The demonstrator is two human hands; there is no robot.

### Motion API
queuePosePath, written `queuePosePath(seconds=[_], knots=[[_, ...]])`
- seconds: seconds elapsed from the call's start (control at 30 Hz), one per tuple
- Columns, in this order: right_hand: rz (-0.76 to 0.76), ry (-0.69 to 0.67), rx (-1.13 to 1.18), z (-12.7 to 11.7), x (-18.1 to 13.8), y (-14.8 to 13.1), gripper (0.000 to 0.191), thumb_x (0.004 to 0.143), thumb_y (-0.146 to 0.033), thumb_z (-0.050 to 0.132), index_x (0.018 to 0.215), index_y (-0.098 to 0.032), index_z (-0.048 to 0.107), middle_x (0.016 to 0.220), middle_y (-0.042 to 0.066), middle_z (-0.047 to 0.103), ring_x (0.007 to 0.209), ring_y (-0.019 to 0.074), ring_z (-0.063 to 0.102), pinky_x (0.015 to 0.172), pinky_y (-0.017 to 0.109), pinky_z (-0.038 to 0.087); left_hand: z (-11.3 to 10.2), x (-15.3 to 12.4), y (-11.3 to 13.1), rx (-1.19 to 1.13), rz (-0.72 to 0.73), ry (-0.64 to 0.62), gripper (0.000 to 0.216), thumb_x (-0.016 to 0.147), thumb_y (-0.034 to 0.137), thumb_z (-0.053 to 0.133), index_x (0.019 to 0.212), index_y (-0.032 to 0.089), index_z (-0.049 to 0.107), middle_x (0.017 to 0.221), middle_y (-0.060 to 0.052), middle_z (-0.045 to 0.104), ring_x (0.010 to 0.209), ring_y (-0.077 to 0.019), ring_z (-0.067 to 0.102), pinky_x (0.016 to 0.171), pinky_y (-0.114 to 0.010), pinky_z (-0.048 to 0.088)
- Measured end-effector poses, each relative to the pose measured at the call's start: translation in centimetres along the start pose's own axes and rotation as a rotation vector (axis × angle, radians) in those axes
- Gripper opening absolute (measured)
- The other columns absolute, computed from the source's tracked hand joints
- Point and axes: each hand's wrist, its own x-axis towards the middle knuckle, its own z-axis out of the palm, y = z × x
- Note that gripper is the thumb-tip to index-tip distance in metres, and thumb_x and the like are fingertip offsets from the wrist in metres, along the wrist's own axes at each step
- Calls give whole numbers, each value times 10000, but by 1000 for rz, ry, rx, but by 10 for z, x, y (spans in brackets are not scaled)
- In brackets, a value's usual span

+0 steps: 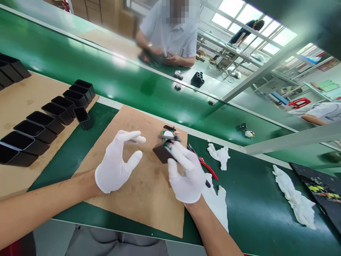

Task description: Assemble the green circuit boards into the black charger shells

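Note:
Both of my hands wear white gloves and hover over a brown cardboard sheet (138,199) on the green bench. My right hand (186,174) grips a small black plastic housing (161,152) with a green circuit board and wires (168,142) poking out of its top. My left hand (118,161) is a short way left of the housing, fingers spread and curled, holding nothing. Just beyond the housing lies a small white and green part (168,134) on the cardboard.
Rows of empty black housings (45,122) sit on cardboard at the left. Red-handled cutters (206,165) and loose white gloves (220,154) lie right of my hands. A green conveyor belt (119,78) runs behind, with another person seated across it. A black tray (319,185) lies far right.

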Motion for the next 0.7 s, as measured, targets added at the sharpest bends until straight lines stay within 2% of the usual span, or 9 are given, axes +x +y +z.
queuePosePath(seconds=[0.03, 0.1, 0.17, 0.27, 0.33, 0.4, 0.5, 0.6, 0.7], knots=[[-63, -79, -56, 3, -3, 2, 395, 954, -138, 674, 1287, -338, 746, 1279, 54, 766, 1164, 247, 749, 1009, 389, 623, 0, 1, -1, -11, -3, 25, 400, 1032, 182, 564, 1418, 258, 489, 1209, -79, 656, 1130, -229, 650, 1049, -482, 522], [-96, -186, -81, 11, -8, 3, 349, 953, -142, 685, 1237, -327, 767, 1226, 61, 779, 1092, 224, 775, 917, 335, 651, 2, 1, -2, -29, -20, 74, 365, 1045, 197, 551, 1403, 249, 501, 1201, -77, 649, 1137, -224, 659, 1056, -470, 522], [-106, -208, -65, 16, -10, 2, 282, 939, -163, 716, 1165, -315, 791, 1201, 65, 784, 1048, 219, 787, 869, 319, 660, 2, 2, -3, -28, -55, 108, 315, 1054, 206, 540, 1367, 238, 517, 1172, -71, 655, 1117, -213, 669, 1044, -450, 528], [-116, -203, -29, 17, -9, 1, 244, 928, -180, 743, 1131, -305, 792, 1220, 62, 782, 1052, 213, 787, 888, 321, 660, 0, 5, -2, 28, -136, 99, 224, 1056, 217, 530, 1280, 223, 545, 1101, -52, 688, 1068, -200, 685, 1032, -429, 523], [-104, -183, 7, 15, -7, 1, 258, 925, -189, 757, 1158, -299, 771, 1208, 55, 790, 1071, 212, 782, 938, 340, 653, -2, 8, 0, 97, -193, 43, 154, 1039, 229, 545, 1191, 215, 571, 1035, -35, 705, 1003, -196, 699, 980, -405, 534], [-81, -155, 30, 14, -5, 2, 300, 920, -192, 773, 1204, -285, 742, 1189, 57, 797, 1083, 214, 779, 970, 362, 647, -3, 11, 0, 203, -238, -61, 51, 1016, 247, 558, 995, 216, 593, 896, -7, 688, 852, -188, 687, 841, -370, 540], [-75, -146, 31, 14, -4, 3, 314, 912, -198, 794, 1210, -283, 740, 1208, 59, 799, 1100, 216, 777, 974, 366, 647, -2, 11, -2, 371, -194, -249, 245, 969, 240, 561, 732, 225, 498, 711, 16, 594, 658, -177, 588, 668, -346, 476], [-96, -193, 14, 13, -5, 3, 328, 896, -218, 813, 1201, -332, 768, 1241, 25, 795, 1091, 216, 786, 968, 350, 658, 1, 8, -6, 441, -60, -341, 167, 907, 212, 585, 754, 224, 517, 765, -12, 624, 705, -202, 597, 697, -362, 490], [-102, -200, -15, 8, -6, 2, 321, 908, -207, 793, 1188, -363, 791, 1230, 1, 799, 1042, 218, 802, 940, 338, 675, 2, 8, -7, 427, -51, -344, 122, 905, 202, 580, 790, 220, 544, 809, -25, 649, 744, -209, 617, 726, -363, 507]])
